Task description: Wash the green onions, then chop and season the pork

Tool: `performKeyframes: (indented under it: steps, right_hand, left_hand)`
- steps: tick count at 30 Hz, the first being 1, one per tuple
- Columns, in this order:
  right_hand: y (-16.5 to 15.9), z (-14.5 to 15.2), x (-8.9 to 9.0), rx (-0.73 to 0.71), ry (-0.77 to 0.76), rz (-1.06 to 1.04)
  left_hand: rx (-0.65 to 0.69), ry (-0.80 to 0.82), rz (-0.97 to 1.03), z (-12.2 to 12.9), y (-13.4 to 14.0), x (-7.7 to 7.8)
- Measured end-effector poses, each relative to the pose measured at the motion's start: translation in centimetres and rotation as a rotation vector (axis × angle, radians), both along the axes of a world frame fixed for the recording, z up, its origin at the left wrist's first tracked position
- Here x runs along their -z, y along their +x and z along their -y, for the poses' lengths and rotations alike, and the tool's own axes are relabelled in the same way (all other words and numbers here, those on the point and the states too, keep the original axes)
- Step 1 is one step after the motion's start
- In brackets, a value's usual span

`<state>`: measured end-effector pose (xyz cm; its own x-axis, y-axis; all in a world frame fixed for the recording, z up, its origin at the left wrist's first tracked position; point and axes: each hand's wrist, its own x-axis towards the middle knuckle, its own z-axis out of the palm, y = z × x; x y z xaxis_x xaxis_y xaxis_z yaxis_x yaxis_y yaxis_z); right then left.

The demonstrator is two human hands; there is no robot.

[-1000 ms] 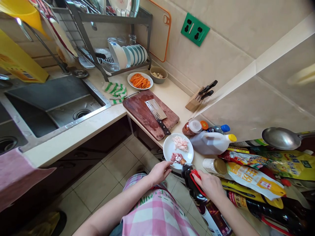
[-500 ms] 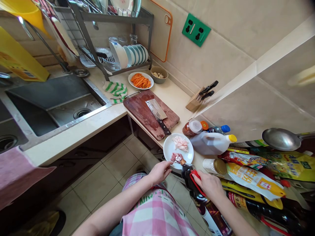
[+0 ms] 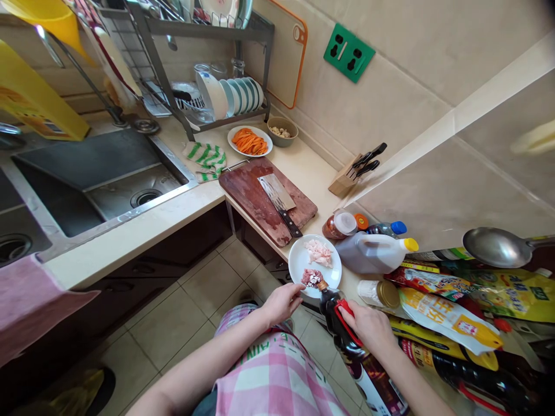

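My right hand (image 3: 373, 326) is wrapped round the red handle of a large dark soy sauce bottle (image 3: 342, 338). The bottle is tilted, with its mouth low over the near edge of a white plate (image 3: 299, 254). On that plate lie a heap of pale, fatty chopped meat (image 3: 318, 254) and a smaller heap of redder meat (image 3: 311, 277) with white powder on it. At the plate's near left rim, my left hand (image 3: 280, 303) has its fingers curled together; what they hold, if anything, is hidden.
A cleaver (image 3: 277, 196) rests on a wooden cutting board (image 3: 247, 185). Beyond are carrot strips (image 3: 250, 141), a small bowl (image 3: 281, 132) and a dish rack (image 3: 208, 29). Right of the plate crowd a jug (image 3: 368, 254), a jar (image 3: 379, 293) and seasoning bags (image 3: 451, 318). The sink (image 3: 191, 184) is left.
The view has shifted very slightly. Both hands, the tilted bottle and the plate keep the same positions relative to each other.
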<state>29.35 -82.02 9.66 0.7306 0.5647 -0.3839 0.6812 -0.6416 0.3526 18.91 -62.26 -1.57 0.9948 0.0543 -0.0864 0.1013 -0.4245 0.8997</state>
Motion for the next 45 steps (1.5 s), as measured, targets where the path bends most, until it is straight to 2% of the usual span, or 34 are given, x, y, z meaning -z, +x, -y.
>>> performKeyframes:
  steps: [14,27,45]
  right_hand:
    - [0.2,-0.1,0.1,-0.010,0.048,0.017]
    - [0.1,-0.5,-0.2,-0.015,0.007,0.014]
    - [-0.1,0.6,0.2,0.070,0.081,-0.041]
  left_hand:
    - [0.006,0.001,-0.033,-0.4,-0.1,-0.4]
    - [0.002,-0.006,-0.023,-0.4,-0.2,-0.1]
    - [0.023,0.005,-0.035,-0.5,-0.5,-0.4]
